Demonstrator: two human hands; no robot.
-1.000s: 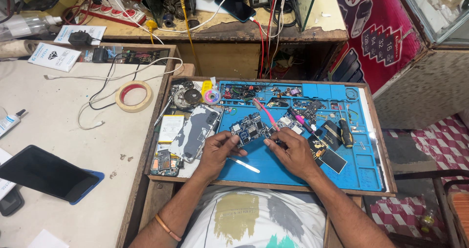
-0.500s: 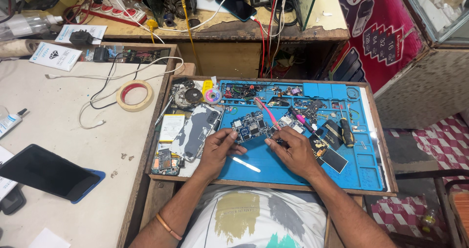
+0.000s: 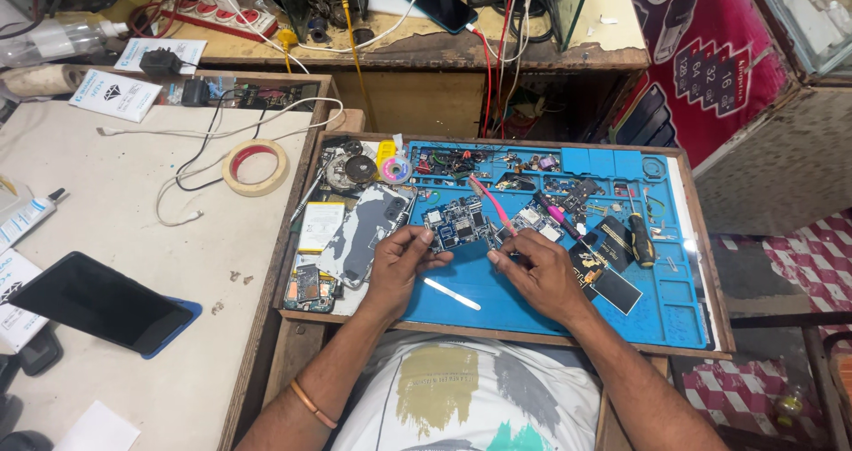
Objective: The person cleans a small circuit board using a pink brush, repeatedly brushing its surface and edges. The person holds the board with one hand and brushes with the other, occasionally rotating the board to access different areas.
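Observation:
A small blue circuit board (image 3: 461,223) lies on the blue work mat (image 3: 674,300). My left hand (image 3: 399,260) pinches the board's left edge with thumb and fingers. My right hand (image 3: 532,269) rests beside the board's right edge, its fingertips pinched on something small near a pink-handled tool (image 3: 491,204); whether it grips that tool I cannot tell. A white plastic stick (image 3: 451,294) lies on the mat between my wrists. A grey phone back cover (image 3: 368,229) lies just left of my left hand.
The wooden tray (image 3: 497,334) holds several loose parts, a screwdriver (image 3: 639,242) and black pieces (image 3: 608,278) at right. On the white table at left sit a tape roll (image 3: 256,167), white cables (image 3: 191,162) and a dark phone (image 3: 93,302). A cluttered bench (image 3: 426,34) stands behind.
Both hands stay at the circuit board with only slight finger movement; nothing else has visibly shifted.

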